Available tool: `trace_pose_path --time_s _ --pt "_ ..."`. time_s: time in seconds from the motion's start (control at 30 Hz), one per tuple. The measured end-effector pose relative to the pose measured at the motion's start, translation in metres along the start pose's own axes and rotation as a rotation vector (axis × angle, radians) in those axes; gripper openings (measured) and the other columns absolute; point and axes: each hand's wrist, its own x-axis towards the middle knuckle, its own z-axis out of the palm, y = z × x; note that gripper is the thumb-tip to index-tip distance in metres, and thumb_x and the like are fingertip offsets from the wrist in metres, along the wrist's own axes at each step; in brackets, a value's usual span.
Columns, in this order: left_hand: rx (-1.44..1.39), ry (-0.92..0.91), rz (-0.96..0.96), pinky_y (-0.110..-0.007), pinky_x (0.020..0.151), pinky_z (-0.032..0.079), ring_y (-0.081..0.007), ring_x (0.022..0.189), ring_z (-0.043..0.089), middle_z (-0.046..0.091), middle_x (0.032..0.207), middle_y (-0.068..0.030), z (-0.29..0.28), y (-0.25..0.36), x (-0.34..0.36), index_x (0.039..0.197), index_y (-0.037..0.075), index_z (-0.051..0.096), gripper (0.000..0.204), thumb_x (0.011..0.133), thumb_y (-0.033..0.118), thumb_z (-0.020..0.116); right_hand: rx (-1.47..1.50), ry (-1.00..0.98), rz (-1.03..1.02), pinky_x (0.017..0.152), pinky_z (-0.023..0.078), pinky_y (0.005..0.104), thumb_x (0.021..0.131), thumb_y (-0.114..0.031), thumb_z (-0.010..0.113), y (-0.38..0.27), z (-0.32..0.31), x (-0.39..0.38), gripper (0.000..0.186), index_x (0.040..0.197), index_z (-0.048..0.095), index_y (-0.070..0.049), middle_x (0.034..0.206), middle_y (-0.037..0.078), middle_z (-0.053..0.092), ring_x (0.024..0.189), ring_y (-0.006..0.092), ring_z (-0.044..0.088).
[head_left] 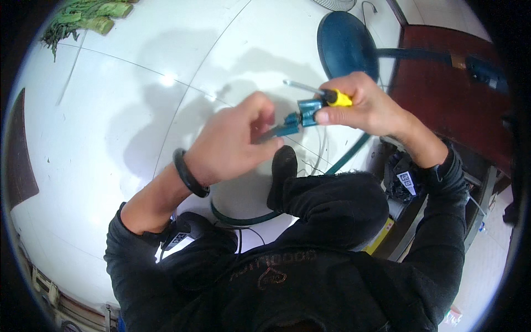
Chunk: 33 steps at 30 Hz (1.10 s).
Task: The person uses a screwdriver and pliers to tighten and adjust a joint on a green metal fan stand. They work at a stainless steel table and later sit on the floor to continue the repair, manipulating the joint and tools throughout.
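Observation:
Both my hands are raised in front of me over the pale floor. My right hand (359, 105) grips a dark teal plastic part (310, 112) between thumb and fingers. The same hand also keeps hold of a screwdriver (340, 98) with a yellow and black handle, its metal shaft pointing left. In my left hand (232, 138), thumb and fingers close on a smaller teal plastic piece (286, 130). Its end meets or nearly meets the right-hand part; whether they are joined I cannot tell. The left palm side is partly hidden.
A round dark blue-green disc (347, 45) with a pole (415, 53) lies at the upper right, by a reddish-brown panel (442, 94). Part of a fan grille (335, 4) shows at the top edge. Leafy green stalks (88, 21) lie far left. A dark green ring (243, 222) lies by my feet.

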Motion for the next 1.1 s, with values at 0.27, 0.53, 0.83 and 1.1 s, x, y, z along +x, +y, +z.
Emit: trace_pose_path --time_s 0.27,0.53,0.83,1.1 --pt "-0.153 0.147 0.074 -0.021 0.066 0.049 -0.0073 0.074 0.063 0.066 0.084 -0.0022 0.0 0.008 -0.024 0.127 0.007 0.052 0.043 0.09 0.006 0.074 0.137 0.001 0.159 0.044 0.032 0.0221 0.095 -0.041 0.073 -0.01 0.004 0.006 0.036 0.081 0.068 -0.007 0.055 -0.004 0.05 0.046 0.007 0.044" --pt "0.031 0.27 0.096 -0.021 0.067 0.051 -0.008 0.078 0.066 0.073 0.095 -0.0049 0.013 0.026 -0.038 0.127 0.006 0.064 0.044 0.086 0.008 0.08 0.321 -0.086 0.178 0.039 0.033 0.0171 0.096 -0.042 0.071 -0.011 0.013 0.0 0.038 0.084 0.07 -0.006 0.053 -0.002 0.057 0.038 0.0048 0.047" --pt "0.1 0.342 0.15 -0.026 0.072 0.053 -0.0125 0.08 0.068 0.073 0.097 -0.0058 0.021 0.032 -0.05 0.119 0.005 0.069 0.037 0.084 0.008 0.081 0.518 -0.155 0.271 0.038 0.032 0.0166 0.092 -0.037 0.077 -0.015 0.026 0.006 0.037 0.083 0.071 -0.002 0.053 0.0 0.058 0.038 0.005 0.047" --pt "0.237 0.329 0.135 -0.022 0.069 0.05 -0.0085 0.079 0.066 0.072 0.093 -0.0033 0.023 0.033 -0.055 0.122 0.005 0.068 0.038 0.086 0.007 0.08 0.402 -0.152 0.276 0.04 0.03 0.0178 0.094 -0.035 0.074 -0.014 0.035 0.007 0.035 0.082 0.071 -0.003 0.051 -0.003 0.055 0.038 0.0041 0.042"
